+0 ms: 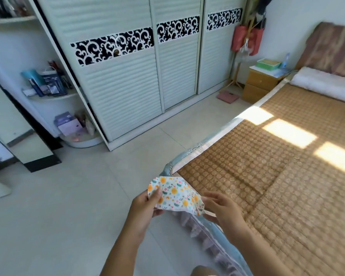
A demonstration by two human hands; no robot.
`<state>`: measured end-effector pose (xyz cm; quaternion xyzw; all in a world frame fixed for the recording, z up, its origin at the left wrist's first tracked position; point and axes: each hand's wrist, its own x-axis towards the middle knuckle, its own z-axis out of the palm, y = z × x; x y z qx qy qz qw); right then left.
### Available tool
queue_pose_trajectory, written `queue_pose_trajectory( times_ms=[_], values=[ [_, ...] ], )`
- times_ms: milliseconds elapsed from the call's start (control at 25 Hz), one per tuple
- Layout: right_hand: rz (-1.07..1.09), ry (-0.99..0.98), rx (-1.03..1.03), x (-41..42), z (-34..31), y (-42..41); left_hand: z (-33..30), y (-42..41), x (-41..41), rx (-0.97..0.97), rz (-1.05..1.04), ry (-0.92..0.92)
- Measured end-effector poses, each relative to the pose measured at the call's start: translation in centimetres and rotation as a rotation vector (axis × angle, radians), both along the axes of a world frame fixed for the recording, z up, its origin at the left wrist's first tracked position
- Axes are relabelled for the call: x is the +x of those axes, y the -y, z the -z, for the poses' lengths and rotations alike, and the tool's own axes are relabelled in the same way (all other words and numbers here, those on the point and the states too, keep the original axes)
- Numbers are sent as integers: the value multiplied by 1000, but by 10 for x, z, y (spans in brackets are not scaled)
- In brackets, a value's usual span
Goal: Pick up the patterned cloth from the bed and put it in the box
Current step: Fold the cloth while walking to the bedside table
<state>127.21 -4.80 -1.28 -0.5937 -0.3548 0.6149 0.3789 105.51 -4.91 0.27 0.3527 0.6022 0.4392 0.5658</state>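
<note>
White cotton-like fabric printed with orange flowers and small green sprigs, the patterned cloth (175, 194) is limp and crumpled, stretched between both hands above the corner of the bed (287, 176). The left hand (145, 206) pinches its left edge, thumb on top of the fabric. The right hand (221, 208) grips the opposite edge with curled fingers. Beyond and to the right of that hand spreads a woven straw-coloured mat (247, 162) with a ringed pattern; smooth pale floor tiles (68, 206) lie left of the left hand.
</note>
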Motion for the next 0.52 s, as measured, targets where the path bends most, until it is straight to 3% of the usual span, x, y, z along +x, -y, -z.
queue_pose_trajectory(
  times_ms=[200, 520],
  values=[
    [-94, 226, 151, -57, -14, -74, 0, -91, -40, 4, 49, 17],
    [-64, -317, -140, -138, -22, -275, -12, -293, -105, -26, 130, 60]
  ],
)
